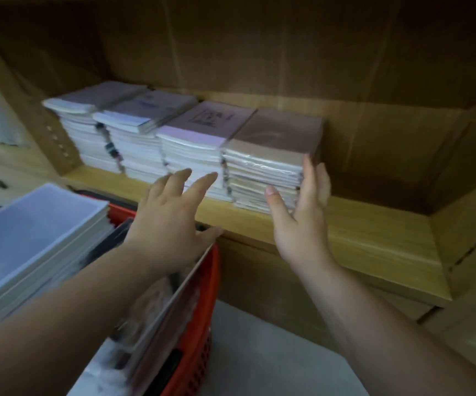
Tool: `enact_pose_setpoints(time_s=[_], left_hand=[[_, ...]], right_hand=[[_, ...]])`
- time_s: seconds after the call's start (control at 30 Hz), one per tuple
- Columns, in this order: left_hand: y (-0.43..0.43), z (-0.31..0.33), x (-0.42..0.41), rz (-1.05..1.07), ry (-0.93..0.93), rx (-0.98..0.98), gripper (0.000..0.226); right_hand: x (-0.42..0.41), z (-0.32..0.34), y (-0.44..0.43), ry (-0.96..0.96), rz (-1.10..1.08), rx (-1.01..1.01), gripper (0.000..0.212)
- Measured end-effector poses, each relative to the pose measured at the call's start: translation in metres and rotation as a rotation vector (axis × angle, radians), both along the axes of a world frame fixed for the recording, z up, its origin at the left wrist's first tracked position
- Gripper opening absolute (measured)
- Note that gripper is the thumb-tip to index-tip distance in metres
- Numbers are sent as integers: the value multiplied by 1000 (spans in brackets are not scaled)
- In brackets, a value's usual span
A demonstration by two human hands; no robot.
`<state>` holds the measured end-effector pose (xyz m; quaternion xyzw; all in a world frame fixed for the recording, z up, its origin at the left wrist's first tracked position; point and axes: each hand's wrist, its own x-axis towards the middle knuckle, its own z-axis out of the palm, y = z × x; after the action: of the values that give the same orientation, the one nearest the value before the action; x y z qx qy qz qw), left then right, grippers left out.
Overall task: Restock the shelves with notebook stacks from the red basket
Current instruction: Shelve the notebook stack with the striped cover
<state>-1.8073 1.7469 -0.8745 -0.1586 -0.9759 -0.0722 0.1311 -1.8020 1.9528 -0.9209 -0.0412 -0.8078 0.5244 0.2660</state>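
Several notebook stacks stand side by side on the wooden shelf point(373, 238). The rightmost, a brown-covered stack point(271, 155), has my right hand point(302, 218) against it, with straight fingers on its right side and the thumb at its front. My left hand point(171, 221) hovers with spread fingers just in front of the pink-covered stack point(199, 135), not touching it. Below my left arm sits the red basket point(199, 310) with wrapped notebooks inside. A tall stack with a pale blue cover point(31, 235) rises from the basket's left side.
The shelf's right half, past the brown stack, is bare wood up to the side wall point(465, 195). A wooden divider with peg holes point(56, 135) bounds the stacks on the left. A pale floor point(259, 352) lies beside the basket.
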Motion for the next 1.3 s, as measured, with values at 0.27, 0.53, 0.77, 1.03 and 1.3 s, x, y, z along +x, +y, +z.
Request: enact_pose_setpoints(time_s=[0.27,0.53,0.77,1.03,1.3], left_hand=[[-115,-15,58,178,-313,45,78],[-146,-19,60,176,-499,120,95],[-162,-20,52,131,-628,372,113],[-177,-25,57,129,-658,709,113],[-174,-18,69,178,-729,909,93]], right_hand=[[54,-3,-108,-20,325,185,67],[80,-7,-135,-485,404,3,79],[84,-19,-172,-587,444,-249,93],[78,-28,-182,-594,488,-533,109],[81,-26,-181,-613,536,-581,99]])
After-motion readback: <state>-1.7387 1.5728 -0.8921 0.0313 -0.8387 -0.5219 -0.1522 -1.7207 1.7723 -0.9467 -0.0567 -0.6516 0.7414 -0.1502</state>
